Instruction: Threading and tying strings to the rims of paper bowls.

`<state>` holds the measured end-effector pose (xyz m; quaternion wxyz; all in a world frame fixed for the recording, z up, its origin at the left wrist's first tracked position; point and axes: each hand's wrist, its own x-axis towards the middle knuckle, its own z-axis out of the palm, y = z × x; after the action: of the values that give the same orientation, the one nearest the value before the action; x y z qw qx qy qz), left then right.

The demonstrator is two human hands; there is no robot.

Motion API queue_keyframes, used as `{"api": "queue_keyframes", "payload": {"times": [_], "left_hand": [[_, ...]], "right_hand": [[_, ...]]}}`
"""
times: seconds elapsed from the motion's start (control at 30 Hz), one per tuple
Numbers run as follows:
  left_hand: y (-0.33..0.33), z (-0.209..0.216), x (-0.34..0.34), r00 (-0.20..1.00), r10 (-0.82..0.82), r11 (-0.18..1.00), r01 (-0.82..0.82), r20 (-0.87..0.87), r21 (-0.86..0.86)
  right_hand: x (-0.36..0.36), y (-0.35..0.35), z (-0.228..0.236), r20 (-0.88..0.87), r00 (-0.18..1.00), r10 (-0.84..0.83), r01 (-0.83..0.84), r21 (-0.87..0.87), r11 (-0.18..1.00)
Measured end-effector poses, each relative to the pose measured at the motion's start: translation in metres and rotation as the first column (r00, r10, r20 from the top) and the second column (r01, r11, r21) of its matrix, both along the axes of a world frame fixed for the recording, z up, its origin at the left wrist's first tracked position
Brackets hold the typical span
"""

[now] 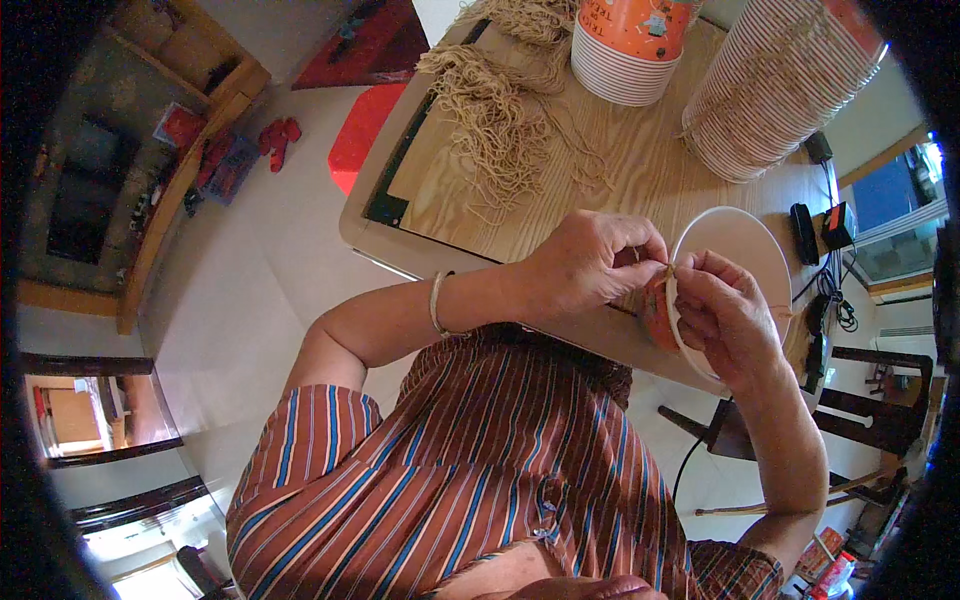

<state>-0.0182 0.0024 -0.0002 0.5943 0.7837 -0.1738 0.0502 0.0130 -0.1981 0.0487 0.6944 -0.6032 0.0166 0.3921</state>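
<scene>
A paper bucket (735, 238), white inside and orange outside, lies tilted at the table's near edge with its mouth toward the right. My left hand (590, 262) pinches a thin piece of tan twine (669, 269) at the bucket's rim, thumb against forefinger. From the other side, my right hand (728, 312) pinches at the same spot, its curled lower fingers reaching over the rim into the bucket's mouth. Both hands' fingertips nearly meet there. How the twine runs through the bucket wall is too small to make out.
Loose tan twine strands (500, 130) spread over the wooden table (440, 200). Behind them stands a stack of orange buckets (625, 75); a taller, leaning stack (780, 90) has twine on it. Black adapters and cables (835, 230) lie at the right edge. A red stool (365, 135) stands left.
</scene>
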Motion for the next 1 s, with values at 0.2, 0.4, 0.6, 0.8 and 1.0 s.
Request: {"api": "queue_keyframes", "payload": {"times": [0.2,0.4,0.6,0.8,1.0], "left_hand": [[-0.001,0.006,0.001,0.999,0.01,0.997,-0.012,0.033,0.076],[0.001,0.004,0.006,0.971,-0.111,0.983,0.076,-0.213,-0.165],[0.0,0.006,0.008,0.966,-0.124,0.982,0.087,-0.226,-0.166],[0.0,0.007,0.009,0.982,-0.113,0.988,0.096,-0.151,-0.119],[0.001,0.006,0.009,0.987,-0.095,0.992,0.083,-0.132,-0.091]], "right_hand": [[0.002,-0.003,-0.002,-0.025,1.0,-0.011,0.012,0.014,1.0],[-0.002,-0.003,-0.004,0.06,0.996,-0.068,0.068,-0.003,0.998],[-0.005,-0.001,0.0,0.163,0.983,-0.08,0.081,0.002,0.997],[-0.008,0.005,0.003,0.269,0.958,-0.1,0.116,-0.047,0.992],[-0.01,0.007,0.005,0.366,0.93,-0.031,0.064,-0.078,0.995]]}}
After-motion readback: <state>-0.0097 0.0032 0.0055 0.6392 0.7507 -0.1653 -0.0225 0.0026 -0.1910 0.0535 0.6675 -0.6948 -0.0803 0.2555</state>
